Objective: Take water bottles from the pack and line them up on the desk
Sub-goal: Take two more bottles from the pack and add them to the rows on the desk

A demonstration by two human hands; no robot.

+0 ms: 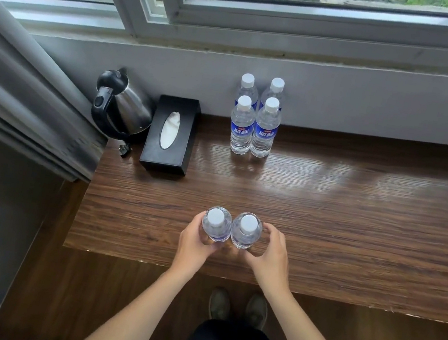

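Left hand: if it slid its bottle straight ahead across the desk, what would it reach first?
Probably the near-left bottle of the four standing by the wall. Bare desk lies between it and the left hand, though alignment is hard to judge.

At the left of the frame, toward the back of the wood surface, a steel kettle [122, 105] with a black handle and lid stands on its base, its plug [125, 150] lying just in front. A black tissue box [170, 135] sits just right of the kettle, a white tissue showing in its oval slot. A grey curtain [23, 88] hangs along the left edge. A white-framed window [300, 25] spans the top.
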